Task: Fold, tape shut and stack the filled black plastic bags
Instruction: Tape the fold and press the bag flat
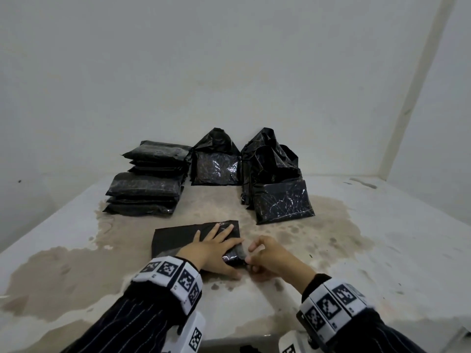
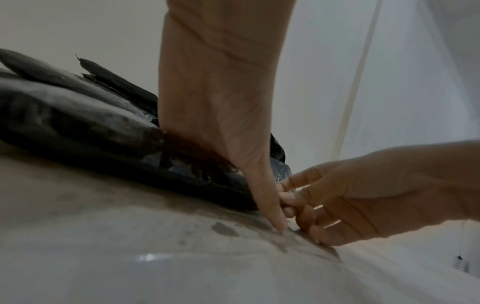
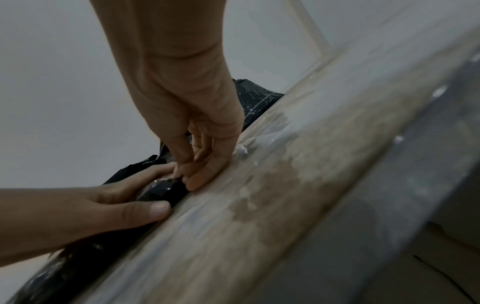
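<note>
Head view: folded bag (image 1: 178, 238) flat on bench (image 1: 382, 238), near front edge. Left hand (image 1: 214, 248) spread flat on it, fingers straight, likely pinning fold. Right hand (image 1: 270, 258) curled at bag's right end, pinching clear tape (image 1: 242, 252). 2 stacks of sealed bags (image 1: 145, 179) back left; open bags (image 1: 277, 189) back right, waiting.
Left wrist view: right hand's fingertips (image 2: 288, 197) meet bag's corner.
Right wrist view: left thumb (image 3: 153, 209) braces bag's edge.

Glossy crinkled black plastic bags (image 1: 283, 202); matt, stained tabletop (image 1: 356, 250) w/ worn finish.
</note>
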